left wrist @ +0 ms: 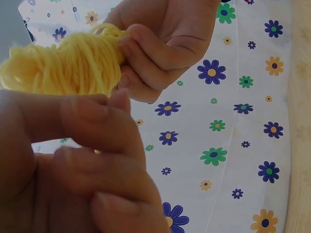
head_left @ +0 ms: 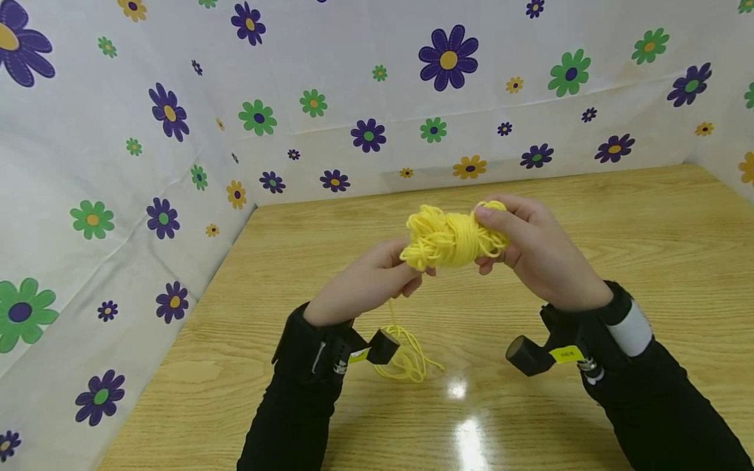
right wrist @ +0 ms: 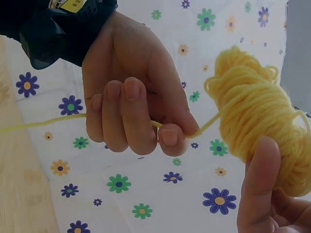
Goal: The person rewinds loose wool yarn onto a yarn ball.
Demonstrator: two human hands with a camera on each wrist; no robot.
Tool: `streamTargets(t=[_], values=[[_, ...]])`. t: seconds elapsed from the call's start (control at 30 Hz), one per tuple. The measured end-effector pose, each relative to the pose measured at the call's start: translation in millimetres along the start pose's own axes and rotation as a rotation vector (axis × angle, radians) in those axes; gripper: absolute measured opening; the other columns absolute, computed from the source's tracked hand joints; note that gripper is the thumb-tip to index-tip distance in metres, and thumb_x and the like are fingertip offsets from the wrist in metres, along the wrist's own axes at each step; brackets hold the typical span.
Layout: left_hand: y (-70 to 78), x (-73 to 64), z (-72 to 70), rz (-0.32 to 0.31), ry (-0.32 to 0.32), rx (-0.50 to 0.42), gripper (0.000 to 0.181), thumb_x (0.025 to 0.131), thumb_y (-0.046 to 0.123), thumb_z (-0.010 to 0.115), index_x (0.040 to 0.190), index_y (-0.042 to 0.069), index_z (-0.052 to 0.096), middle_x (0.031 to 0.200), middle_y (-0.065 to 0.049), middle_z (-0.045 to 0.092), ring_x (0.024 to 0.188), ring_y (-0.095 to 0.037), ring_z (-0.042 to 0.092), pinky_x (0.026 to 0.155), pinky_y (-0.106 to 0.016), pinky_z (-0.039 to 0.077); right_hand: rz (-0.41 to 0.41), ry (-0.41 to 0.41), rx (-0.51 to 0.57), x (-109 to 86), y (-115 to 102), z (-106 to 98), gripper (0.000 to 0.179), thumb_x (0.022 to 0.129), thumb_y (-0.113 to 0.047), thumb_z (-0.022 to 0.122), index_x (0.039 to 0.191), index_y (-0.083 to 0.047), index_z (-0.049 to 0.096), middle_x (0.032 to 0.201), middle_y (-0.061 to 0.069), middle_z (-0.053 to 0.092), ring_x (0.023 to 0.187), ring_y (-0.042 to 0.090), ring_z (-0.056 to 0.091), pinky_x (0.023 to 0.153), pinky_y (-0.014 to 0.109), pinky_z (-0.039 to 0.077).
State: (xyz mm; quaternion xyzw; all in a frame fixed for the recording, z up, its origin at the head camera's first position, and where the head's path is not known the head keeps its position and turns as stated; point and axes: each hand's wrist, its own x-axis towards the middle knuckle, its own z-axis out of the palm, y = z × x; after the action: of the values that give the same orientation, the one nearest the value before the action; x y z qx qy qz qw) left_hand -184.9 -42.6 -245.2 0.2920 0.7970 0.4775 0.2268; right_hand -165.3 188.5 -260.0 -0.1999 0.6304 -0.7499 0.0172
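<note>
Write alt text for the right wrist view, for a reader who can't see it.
The left hand holds a yellow strand that leads to a yarn bundle, gripped by the right hand at lower right. Behind them is a flowered white cloth.

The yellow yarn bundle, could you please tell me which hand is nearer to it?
The right: the right hand grips the yellow yarn bundle at one end, while the left hand is just apart from it, pinching the strand that runs to it.
</note>
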Motion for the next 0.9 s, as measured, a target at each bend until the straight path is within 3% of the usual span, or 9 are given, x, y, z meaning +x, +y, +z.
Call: streamTargets(t=[0.13,0.27,0.33,0.53,0.73,0.9], values=[[0.2,-1.3,-1.2,-0.047,0.033,-0.006,0.023,0.108,0.014,0.037,0.115,-0.001,0.053,0.081,-0.004,0.044,0.073,-0.019,0.041,0.070,-0.027,0.036,-0.001,-0.058,-0.008,0.0,0.8,-0.8,0.021,0.104,-0.013,0.047,0.092,-0.007,0.062,0.085,0.004,0.059,0.067,0.018,0.054,0.056,0.028,0.050],[0.2,-2.1,-2.0,-0.012,0.042,-0.030,0.024,0.108,0.014,0.036,0.113,-0.001,0.054,0.082,-0.005,0.044,0.073,-0.019,0.041,0.068,-0.028,0.037,0.013,-0.110,-0.045,-1.1,1.3,-1.3,0.020,0.104,-0.012,0.047,0.092,-0.007,0.061,0.084,0.004,0.058,0.068,0.018,0.053,0.053,0.028,0.047],[0.5,-2.4,-2.3,0.012,0.045,-0.036,0.023,0.108,0.014,0.037,0.105,-0.001,0.055,0.081,-0.005,0.044,0.072,-0.018,0.041,0.068,-0.028,0.037,0.021,-0.140,-0.068,-1.7,1.6,-1.6,0.019,0.104,-0.013,0.047,0.093,-0.007,0.061,0.083,0.003,0.058,0.067,0.018,0.053,0.053,0.028,0.047],[1.6,-3.3,-2.9,0.008,0.051,-0.101,0.026,0.109,0.020,0.040,0.103,0.002,0.057,0.092,-0.004,0.055,0.082,-0.016,0.052,0.077,-0.029,0.046,0.058,-0.221,-0.145,-1.8,0.4,-2.6,0.016,0.104,-0.013,0.048,0.097,-0.006,0.061,0.084,0.005,0.060,0.066,0.020,0.054,0.054,0.028,0.048],[1.2,-3.4,-3.8,-0.001,0.090,-0.088,0.025,0.109,0.023,0.042,0.095,0.005,0.054,0.073,-0.001,0.041,0.065,-0.018,0.035,0.063,-0.027,0.031,0.083,-0.277,-0.249,-1.4,-1.8,-0.2,0.017,0.102,-0.014,0.052,0.100,0.001,0.059,0.085,0.008,0.058,0.065,0.021,0.055,0.054,0.029,0.049],[0.9,-3.2,-4.5,-0.011,0.100,-0.095,0.026,0.108,0.024,0.043,0.091,0.006,0.052,0.064,0.000,0.032,0.058,-0.018,0.028,0.058,-0.027,0.026,0.116,-0.311,-0.330,-1.0,-4.5,3.5,0.021,0.101,-0.017,0.054,0.097,0.004,0.057,0.080,0.008,0.057,0.065,0.020,0.053,0.055,0.030,0.049]])
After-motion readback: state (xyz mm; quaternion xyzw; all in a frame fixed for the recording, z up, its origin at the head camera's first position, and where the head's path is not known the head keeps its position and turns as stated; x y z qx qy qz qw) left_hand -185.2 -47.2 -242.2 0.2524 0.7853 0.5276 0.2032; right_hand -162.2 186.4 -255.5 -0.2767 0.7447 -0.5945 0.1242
